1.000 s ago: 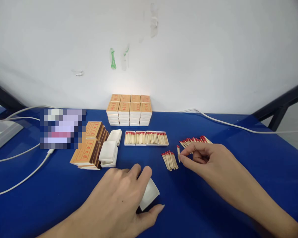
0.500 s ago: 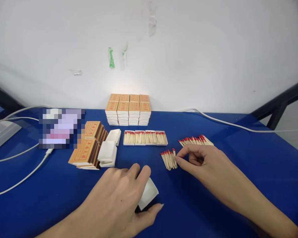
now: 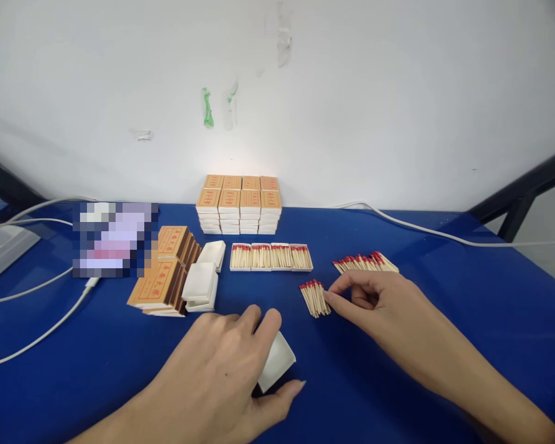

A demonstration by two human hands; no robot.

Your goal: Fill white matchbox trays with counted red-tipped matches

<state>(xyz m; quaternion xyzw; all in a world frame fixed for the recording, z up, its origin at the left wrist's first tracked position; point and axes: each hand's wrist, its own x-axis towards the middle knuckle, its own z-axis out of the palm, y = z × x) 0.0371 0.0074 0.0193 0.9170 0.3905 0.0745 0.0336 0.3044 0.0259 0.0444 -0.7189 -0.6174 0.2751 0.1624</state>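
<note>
The right hand (image 3: pixel 374 308) has just brought 1 match across the gap to the small pile (image 3: pixel 314 299): a second ago it stood apart, half a second ago its red head poked up at the pile's right edge, and now no single head stands out above the rest. The pile therefore seems to have gained 1 match, lying roughly level with the others. Thumb and forefinger come together right at that edge, but I cannot tell whether they pinch the match or have let it go. The larger pile (image 3: pixel 365 262) lies just beyond the right hand. The left hand (image 3: pixel 226 357) has not moved, curled over a tilted white tray (image 3: pixel 277 362) with the thumb held apart; its hidden fingertips leave the firmness of its hold unclear. The 4 filled trays (image 3: pixel 261 259) also sit as they were.
</note>
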